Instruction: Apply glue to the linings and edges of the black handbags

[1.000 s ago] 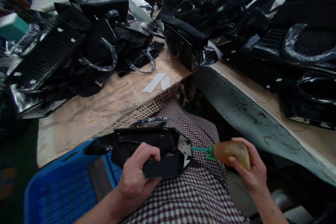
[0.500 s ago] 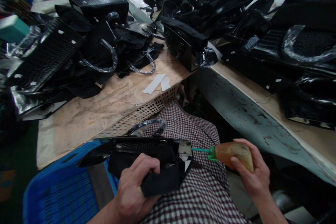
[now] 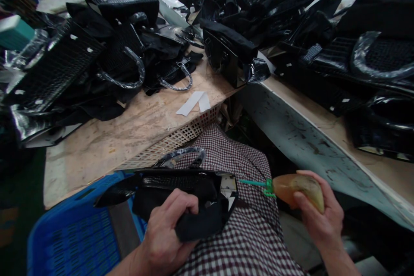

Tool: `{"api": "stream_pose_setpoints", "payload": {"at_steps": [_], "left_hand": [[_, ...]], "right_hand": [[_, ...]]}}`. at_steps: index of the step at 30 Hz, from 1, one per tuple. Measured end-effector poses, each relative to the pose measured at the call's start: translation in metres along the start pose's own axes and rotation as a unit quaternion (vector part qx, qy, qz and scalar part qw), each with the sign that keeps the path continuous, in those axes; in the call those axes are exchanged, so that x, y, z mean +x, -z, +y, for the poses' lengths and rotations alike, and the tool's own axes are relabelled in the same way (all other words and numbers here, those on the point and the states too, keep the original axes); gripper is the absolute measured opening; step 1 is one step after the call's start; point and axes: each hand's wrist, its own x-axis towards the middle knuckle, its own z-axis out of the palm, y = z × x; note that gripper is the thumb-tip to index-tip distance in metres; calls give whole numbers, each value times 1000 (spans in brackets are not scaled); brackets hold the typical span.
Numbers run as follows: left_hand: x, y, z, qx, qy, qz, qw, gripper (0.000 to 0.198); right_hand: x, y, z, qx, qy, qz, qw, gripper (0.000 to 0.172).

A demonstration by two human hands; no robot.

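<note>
A black handbag (image 3: 181,181) with a crocodile-pattern surface lies across my lap, its plastic-wrapped handle (image 3: 184,152) pointing away from me. My left hand (image 3: 168,228) is closed on the bag's black cloth lining (image 3: 197,226). At the bag's right end a pale inner panel (image 3: 229,183) shows. My right hand (image 3: 323,211) is wrapped round a squeeze glue bottle (image 3: 297,189) of amber colour. Its thin green nozzle (image 3: 254,182) points left, with the tip just to the right of the pale panel and apart from it.
More black handbags (image 3: 123,51) are heaped on the wooden table (image 3: 136,127), and others (image 3: 365,60) lie on the right-hand bench (image 3: 359,159). White paper strips (image 3: 194,102) rest near the table edge. A blue crate (image 3: 74,241) stands at my left; a beige basket (image 3: 174,138) sits beneath the table edge.
My right hand has drawn the glue bottle a little to the right, so the nozzle tip has come away from the bag's end. My left hand and the handbag have hardly moved.
</note>
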Motion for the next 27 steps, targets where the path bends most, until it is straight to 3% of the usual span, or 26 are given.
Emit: {"api": "stream_pose_setpoints", "payload": {"at_steps": [4,11,17,27], "left_hand": [[-1,0,-1,11,-15,7,1000,10],[-3,-1,0,19,-17,10,1000,5],[-6,-2,2,27,2,0,1000,6],[-5,-1,3,20,6,-3,1000,4]], "right_hand": [[3,-6,-3,-11,-40,-64,997,46],[6,-16,-7,-40,-83,-98,991,48],[5,-11,-11,-34,-126,-80,988,49],[0,-5,2,-17,-106,-71,992,54]]}}
